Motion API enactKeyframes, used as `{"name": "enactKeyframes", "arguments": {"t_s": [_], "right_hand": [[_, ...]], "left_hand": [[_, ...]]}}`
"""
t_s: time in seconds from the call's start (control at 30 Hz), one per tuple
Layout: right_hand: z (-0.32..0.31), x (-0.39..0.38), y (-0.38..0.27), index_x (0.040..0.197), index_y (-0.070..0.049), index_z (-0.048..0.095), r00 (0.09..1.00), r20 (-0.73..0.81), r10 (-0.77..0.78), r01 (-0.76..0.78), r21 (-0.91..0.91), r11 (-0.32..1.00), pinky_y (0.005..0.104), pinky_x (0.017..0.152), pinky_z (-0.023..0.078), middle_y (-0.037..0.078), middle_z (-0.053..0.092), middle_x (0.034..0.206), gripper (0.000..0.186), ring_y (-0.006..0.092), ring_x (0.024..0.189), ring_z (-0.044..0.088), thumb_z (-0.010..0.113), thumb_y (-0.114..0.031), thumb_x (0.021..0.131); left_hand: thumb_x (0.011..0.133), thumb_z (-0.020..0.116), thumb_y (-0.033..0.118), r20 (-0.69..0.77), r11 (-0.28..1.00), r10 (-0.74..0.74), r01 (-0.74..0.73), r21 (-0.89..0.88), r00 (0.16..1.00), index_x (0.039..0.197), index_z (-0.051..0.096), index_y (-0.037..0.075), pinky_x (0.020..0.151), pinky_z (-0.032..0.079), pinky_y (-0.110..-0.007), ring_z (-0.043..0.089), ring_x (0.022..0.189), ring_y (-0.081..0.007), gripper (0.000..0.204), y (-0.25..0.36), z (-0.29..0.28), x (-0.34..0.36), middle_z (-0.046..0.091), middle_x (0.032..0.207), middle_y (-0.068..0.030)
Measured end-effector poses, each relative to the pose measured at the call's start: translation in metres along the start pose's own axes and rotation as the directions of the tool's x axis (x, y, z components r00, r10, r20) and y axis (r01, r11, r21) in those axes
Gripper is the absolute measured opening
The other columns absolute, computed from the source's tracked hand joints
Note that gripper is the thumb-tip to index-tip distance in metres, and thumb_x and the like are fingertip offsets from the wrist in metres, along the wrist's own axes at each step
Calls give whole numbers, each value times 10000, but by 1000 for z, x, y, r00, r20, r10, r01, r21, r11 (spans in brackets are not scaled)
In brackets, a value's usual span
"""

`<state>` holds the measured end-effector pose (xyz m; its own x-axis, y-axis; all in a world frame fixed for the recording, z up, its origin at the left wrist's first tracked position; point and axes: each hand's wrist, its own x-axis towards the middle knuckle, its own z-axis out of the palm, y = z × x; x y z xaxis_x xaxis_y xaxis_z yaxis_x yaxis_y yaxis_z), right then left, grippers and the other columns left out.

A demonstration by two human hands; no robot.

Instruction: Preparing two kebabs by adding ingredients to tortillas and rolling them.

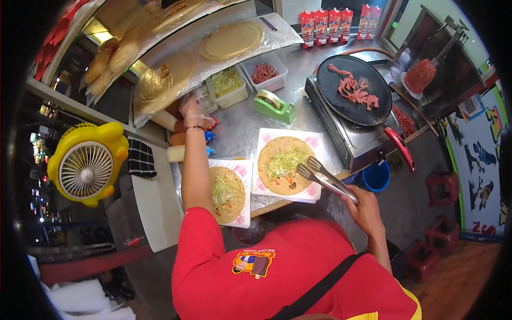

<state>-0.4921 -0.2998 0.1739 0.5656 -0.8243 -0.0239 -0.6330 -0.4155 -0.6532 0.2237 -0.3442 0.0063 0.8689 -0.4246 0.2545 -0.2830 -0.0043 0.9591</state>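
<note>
In my right hand [368, 210] is a pair of metal tongs [335, 184], with their tips over the shredded lettuce on the right tortilla [269, 178]. That tortilla lies flat on pink-and-white paper [314, 140]. A second tortilla [234, 205], also topped with lettuce and orange shreds, lies on paper to its left, partly behind my left forearm. My left hand [193, 112], in a clear plastic glove, reaches to the back left, at a small clear container [209, 102] beside the lettuce tub [233, 97]. Its fingertips are unclear, so any hold is not visible.
A black griddle pan [333, 98] with meat strips sits on a gas stove [349, 141] at right, its red handle [400, 149] jutting nearward. A green tape dispenser [274, 109] and a meat tub [274, 85] stand mid-counter. Sauce bottles [176, 153] and a yellow fan [88, 165] are left.
</note>
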Motion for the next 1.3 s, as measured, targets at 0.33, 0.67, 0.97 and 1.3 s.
{"name": "enactKeyframes", "arguments": {"t_s": [0.33, 0.67, 0.97, 1.3], "right_hand": [[-59, 26, 42, 1213, 26, 712, 993, -118, 3, 18, 177, 984, 422, 814, 569, 255, 752, 1027, 340, 415, 942, 753, 748, -226, 987], [-33, 40, 49, 1205, 5, 720, 987, -62, -150, 151, 19, 988, 470, 781, 561, 236, 752, 1020, 363, 443, 922, 723, 755, -272, 975], [4, 64, 18, 1143, -11, 728, 974, 11, -228, 228, -78, 971, 504, 699, 523, 203, 722, 903, 335, 424, 829, 702, 750, -296, 969], [-2, 18, -23, 1218, -12, 729, 989, -136, -60, 52, -57, 997, 466, 805, 563, 243, 748, 1042, 346, 453, 957, 721, 768, -237, 957]], "left_hand": [[1009, 762, 217, 466, 985, -146, 170, -9, 873, 1106, 785, 12, 788, 544, -264, 685, 919, -100, 228, 138, 122, -349, 772, 1020, -41], [919, 700, 7, 669, 800, 268, -547, 245, 693, 1137, 719, -15, 814, 579, -408, 729, 907, -368, 220, 164, 70, -376, 726, 1004, -199], [889, 744, 125, 712, 758, 261, -595, 266, 652, 1048, 728, 16, 786, 561, -469, 666, 878, -366, 193, 167, 48, -365, 659, 952, -163], [922, 705, 237, 283, 789, 66, -224, 572, 957, 1066, 776, 54, 857, 583, -420, 751, 966, -351, 244, 95, 22, -55, 776, 1036, -193]]}}
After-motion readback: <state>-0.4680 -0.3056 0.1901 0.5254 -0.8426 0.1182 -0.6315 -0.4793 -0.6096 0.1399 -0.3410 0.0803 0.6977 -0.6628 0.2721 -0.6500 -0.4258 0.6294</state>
